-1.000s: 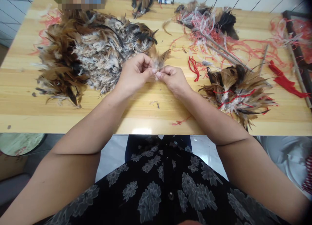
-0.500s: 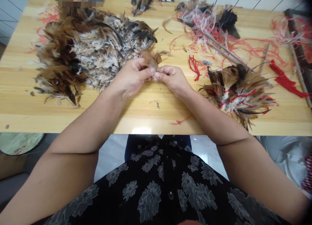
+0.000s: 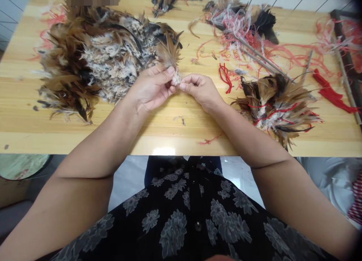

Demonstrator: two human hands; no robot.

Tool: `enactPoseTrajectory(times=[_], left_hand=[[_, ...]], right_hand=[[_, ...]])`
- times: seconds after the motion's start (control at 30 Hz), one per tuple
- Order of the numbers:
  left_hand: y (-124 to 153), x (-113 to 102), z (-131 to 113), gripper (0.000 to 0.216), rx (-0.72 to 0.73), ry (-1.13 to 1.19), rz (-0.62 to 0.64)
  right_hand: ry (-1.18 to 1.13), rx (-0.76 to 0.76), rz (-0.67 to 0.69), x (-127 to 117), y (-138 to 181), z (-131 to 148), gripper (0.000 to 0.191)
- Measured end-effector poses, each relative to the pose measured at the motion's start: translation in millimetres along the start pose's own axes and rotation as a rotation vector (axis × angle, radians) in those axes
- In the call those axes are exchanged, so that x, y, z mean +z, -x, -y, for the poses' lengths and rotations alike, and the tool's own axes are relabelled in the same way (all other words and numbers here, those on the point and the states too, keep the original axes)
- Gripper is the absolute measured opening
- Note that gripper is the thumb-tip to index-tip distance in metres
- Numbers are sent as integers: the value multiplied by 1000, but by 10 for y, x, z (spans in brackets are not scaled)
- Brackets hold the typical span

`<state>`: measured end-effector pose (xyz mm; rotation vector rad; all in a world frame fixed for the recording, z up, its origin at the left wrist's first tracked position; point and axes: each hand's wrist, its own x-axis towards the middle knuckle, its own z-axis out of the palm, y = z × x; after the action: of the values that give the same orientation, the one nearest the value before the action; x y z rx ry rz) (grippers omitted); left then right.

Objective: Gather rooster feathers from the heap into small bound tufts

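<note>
We bunch the feather tuft (image 3: 169, 54), its base pinched between our touching left hand (image 3: 149, 89) and right hand (image 3: 201, 91); the next move, we judge, needs the quills kept even.

The tuft (image 3: 169, 54) is tan-brown with a white base. The pile (image 3: 93, 57) mixes brown, black and grey-white. The table (image 3: 169, 136) is pale yellow, wood-grained. The strings (image 3: 225, 75) are red. The shirt (image 3: 183, 223) is black with grey flowers.

Nothing legible: no lettering, label, brand, number or sign to be read anywhere in view.
</note>
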<state>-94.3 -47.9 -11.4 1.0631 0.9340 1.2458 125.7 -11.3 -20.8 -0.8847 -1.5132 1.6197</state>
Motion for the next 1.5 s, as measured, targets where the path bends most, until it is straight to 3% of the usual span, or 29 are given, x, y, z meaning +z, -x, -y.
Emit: enactPoseTrajectory(times=[0.47,0.6,0.77,1.0,1.07,1.17,1.3,1.4,1.5], left_hand=[[34,65,11,60,68,-114,-22],[8,114,62,69,149,-120,-79],[17,180,46,56,184,-292,-80],[15,146,43,54,168,-308,-88],[20,58,-40,47,229,-381,-133],[0,-132,-210,31,334,-568,-303],[-90,-326,-347,36,345,-856,-439],[-123,-292,-410,36,252,-1035,-463],[-92,-107,-549,19,139,-1287,-387]], right_hand=[[-84,-34,4,51,34,121,65],[-19,-15,-23,23,-3,86,68],[97,-67,5,-24,-47,-17,66],[178,-163,-48,-46,-35,-53,67],[158,-162,-68,-37,-21,-34,67],[78,-142,-99,-17,-1,13,67],[-38,-102,-121,6,-5,60,66],[-81,-73,-136,20,-29,68,58],[-103,-48,-140,30,-53,74,44]])
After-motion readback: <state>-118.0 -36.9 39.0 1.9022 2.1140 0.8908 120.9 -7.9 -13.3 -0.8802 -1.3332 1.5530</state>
